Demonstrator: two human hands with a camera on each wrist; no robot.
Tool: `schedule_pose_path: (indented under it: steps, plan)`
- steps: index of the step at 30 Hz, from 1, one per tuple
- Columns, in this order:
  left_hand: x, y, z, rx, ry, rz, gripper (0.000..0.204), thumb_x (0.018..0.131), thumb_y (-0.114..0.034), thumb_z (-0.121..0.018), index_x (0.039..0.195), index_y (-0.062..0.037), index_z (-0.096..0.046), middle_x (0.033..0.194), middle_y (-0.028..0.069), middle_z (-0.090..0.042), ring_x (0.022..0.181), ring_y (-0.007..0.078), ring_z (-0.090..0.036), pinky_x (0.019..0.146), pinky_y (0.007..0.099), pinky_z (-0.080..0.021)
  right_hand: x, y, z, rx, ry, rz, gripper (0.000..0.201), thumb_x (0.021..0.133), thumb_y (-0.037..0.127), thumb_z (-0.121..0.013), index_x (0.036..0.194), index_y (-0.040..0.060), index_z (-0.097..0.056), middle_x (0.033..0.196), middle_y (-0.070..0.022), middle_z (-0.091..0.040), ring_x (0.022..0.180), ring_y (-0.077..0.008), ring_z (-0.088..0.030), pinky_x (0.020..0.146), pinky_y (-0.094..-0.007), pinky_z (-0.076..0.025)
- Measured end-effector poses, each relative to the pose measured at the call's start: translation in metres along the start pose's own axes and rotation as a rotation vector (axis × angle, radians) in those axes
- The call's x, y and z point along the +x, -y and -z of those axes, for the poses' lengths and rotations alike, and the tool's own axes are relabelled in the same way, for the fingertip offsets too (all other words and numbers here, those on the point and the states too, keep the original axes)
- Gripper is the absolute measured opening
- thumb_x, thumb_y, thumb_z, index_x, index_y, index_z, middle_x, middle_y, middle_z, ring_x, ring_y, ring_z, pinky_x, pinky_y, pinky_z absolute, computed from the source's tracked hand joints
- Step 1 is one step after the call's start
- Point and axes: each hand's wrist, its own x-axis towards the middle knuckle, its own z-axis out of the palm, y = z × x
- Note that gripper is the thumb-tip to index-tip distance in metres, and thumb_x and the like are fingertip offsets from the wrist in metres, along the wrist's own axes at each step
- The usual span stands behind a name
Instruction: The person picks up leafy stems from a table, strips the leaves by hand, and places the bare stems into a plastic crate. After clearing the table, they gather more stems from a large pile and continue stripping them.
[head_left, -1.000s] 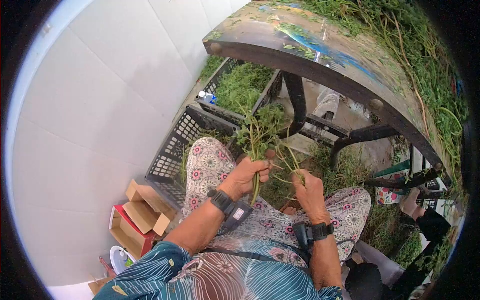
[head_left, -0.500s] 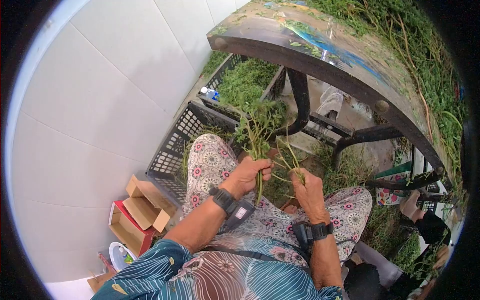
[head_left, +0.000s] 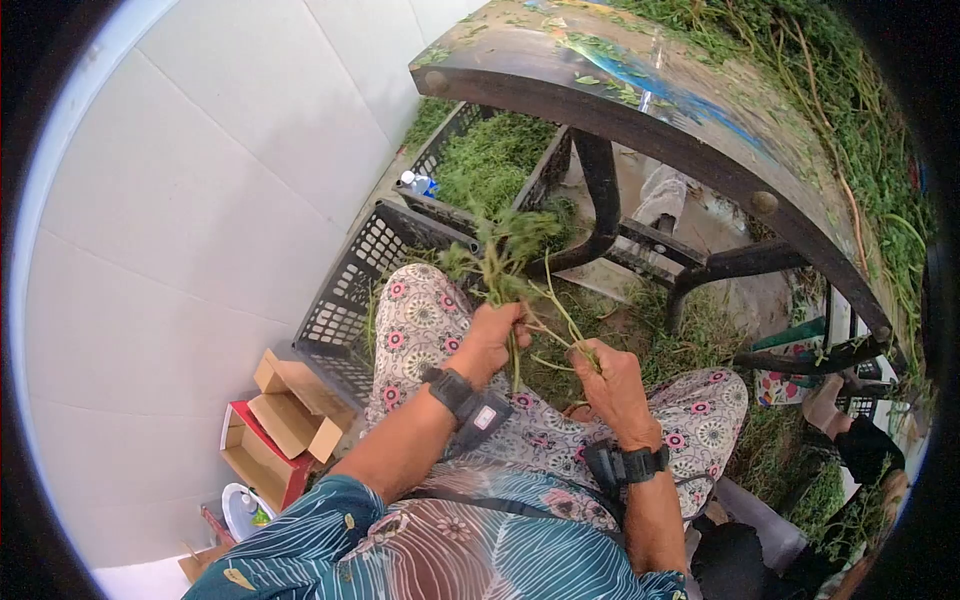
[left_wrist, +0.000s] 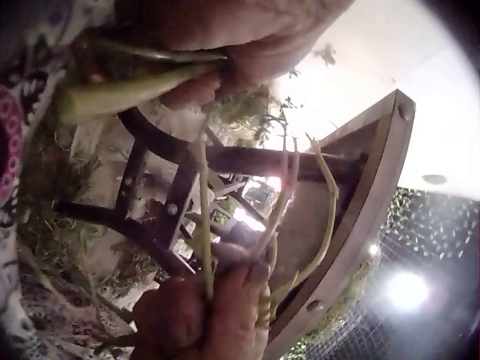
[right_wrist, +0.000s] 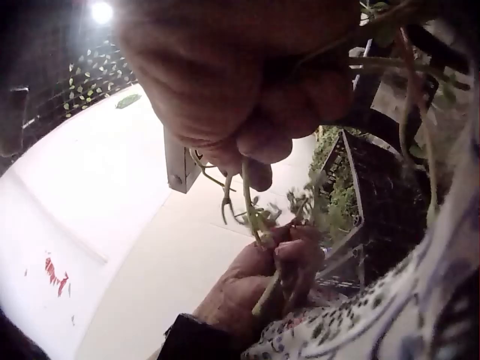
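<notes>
My left hand (head_left: 492, 338) grips a bunch of leafy green stems (head_left: 505, 250); the leaves fan out above the fist, blurred, and thick cut ends stick out below it. To its right, my right hand (head_left: 612, 385) holds several thin, mostly bare stems (head_left: 562, 305) in curled fingers. One of these stems reaches across to the left fist. In the left wrist view the bare stems (left_wrist: 328, 199) rise from between thumb and fingers of the right hand. A thick stem end (right_wrist: 268, 296) pokes out of the left fist in the right wrist view.
A black crate (head_left: 345, 290) stands left of my knee, and another crate (head_left: 548, 175) behind it holds greens (head_left: 490, 160). The table (head_left: 640, 110) with heaped plants (head_left: 850, 110) curves overhead at right. Cardboard boxes (head_left: 290, 420) sit by the wall. Another person's arm (head_left: 865, 445) shows at right.
The left hand has shifted slightly up and left, and the leafy tops it holds have swung and blurred. The right hand still holds its stems, moved slightly left.
</notes>
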Motion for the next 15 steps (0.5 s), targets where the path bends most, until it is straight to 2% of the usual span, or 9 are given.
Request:
schedule_pose_path:
  steps: [2, 5, 8, 15]
  plan:
    - [0.005, 0.002, 0.005, -0.086, -0.105, -0.001, 0.002, 0.084, -0.001, -0.049, 0.084, -0.002, -0.05, 0.069, 0.0057, -0.05, 0.052, 0.0145, -0.045, 0.042, 0.0259, -0.037, -0.002, 0.005, 0.003, 0.032, 0.006, -0.065, 0.031, 0.087, 0.03, -0.053, 0.092, -0.0006, -0.059, 0.066, -0.0132, -0.057, 0.057, -0.0202, -0.052, 0.056, -0.0328, -0.042]
    - [0.003, 0.0, 0.005, -0.199, 0.07, 0.148, 0.003, 0.085, -0.004, -0.049, 0.087, -0.0024, -0.05, 0.076, 0.0077, -0.053, 0.053, 0.0147, -0.046, 0.044, 0.0291, -0.039, 0.001, 0.002, 0.007, 0.061, -0.002, -0.115, 0.024, 0.083, 0.024, -0.054, 0.095, 0.0041, -0.06, 0.073, -0.0201, -0.06, 0.067, -0.036, -0.06, 0.058, -0.0394, -0.045]
    - [-0.003, -0.002, 0.0, -0.215, 0.15, 0.157, 0.003, 0.085, -0.004, -0.05, 0.088, -0.002, -0.05, 0.075, 0.0067, -0.052, 0.054, 0.0137, -0.046, 0.044, 0.0286, -0.04, 0.001, -0.005, 0.004, 0.06, 0.022, -0.131, 0.024, 0.083, 0.023, -0.054, 0.095, 0.0033, -0.06, 0.073, -0.02, -0.06, 0.067, -0.0349, -0.06, 0.059, -0.0393, -0.045]
    - [-0.01, -0.007, -0.007, -0.129, 0.313, 0.156, 0.011, 0.084, -0.004, -0.052, 0.095, -0.0005, -0.052, 0.087, 0.0096, -0.059, 0.057, 0.0104, -0.048, 0.047, 0.0248, -0.043, 0.0, -0.007, 0.003, 0.047, 0.052, -0.126, 0.025, 0.083, 0.025, -0.053, 0.094, 0.003, -0.06, 0.076, -0.0211, -0.06, 0.073, -0.0376, -0.059, 0.062, -0.0401, -0.045]
